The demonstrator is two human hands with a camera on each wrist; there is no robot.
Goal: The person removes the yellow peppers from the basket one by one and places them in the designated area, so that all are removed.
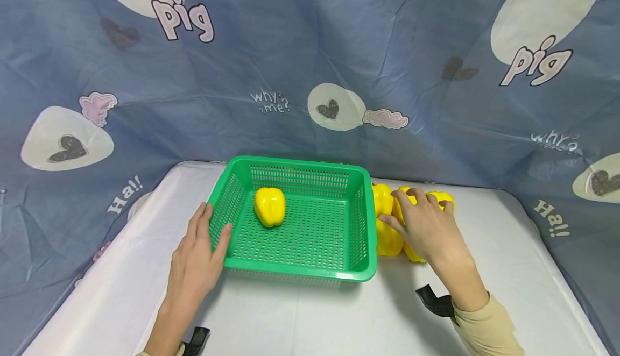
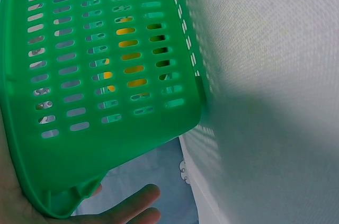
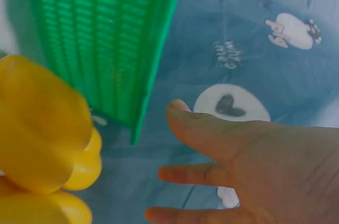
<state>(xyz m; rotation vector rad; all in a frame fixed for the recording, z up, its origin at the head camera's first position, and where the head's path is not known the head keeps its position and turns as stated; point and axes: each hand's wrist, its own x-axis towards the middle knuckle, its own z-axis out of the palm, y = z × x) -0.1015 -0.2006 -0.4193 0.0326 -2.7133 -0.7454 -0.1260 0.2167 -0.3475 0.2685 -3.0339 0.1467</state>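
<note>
A green plastic basket [image 1: 310, 273] with slotted walls stands on the table, one yellow bell pepper [image 1: 270, 207] lying inside near its left end. My left hand [image 1: 196, 259] rests at the basket's left rim, thumb over the edge and fingers extended outside. In the left wrist view those fingers [image 2: 135, 205] are fairly straight and reach past the basket's corner. Above several yellow bell peppers [image 1: 389, 237] right of the basket hovers my right hand [image 1: 428, 229], fingers spread. The right wrist view shows that hand apart from the peppers [image 3: 42, 123], holding nothing.
A white cloth covers the table [image 1: 290, 318]. Behind it hangs a blue printed curtain [image 1: 271, 65], which also runs down both sides. The pepper group sits close against the basket's right wall, partly hidden by my right hand.
</note>
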